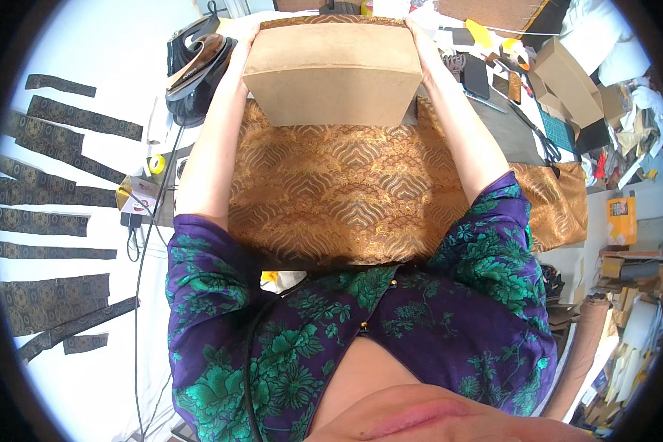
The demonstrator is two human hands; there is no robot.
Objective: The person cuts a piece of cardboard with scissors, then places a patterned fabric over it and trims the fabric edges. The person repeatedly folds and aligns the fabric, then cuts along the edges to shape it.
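Note:
A tan cardboard box (332,92) is between my two hands, toward the far side of the table. My left hand (250,53) grips its left side and my right hand (417,48) its right side. The fingers of both hands are mostly hidden at the far corners. Along the box's far edge runs a strip of gold-brown patterned brocade (331,20). More of this brocade fabric (331,199) lies spread on the table beneath the box and toward me, with a wave-like pattern.
A black steam iron (199,92) stands left of my left forearm, its cord trailing toward me. Yellow tape (156,163) lies nearby. Dark patterned fabric strips (51,228) cover the far left. Right are scissors (541,136), a phone (476,76) and an open cardboard box (563,77).

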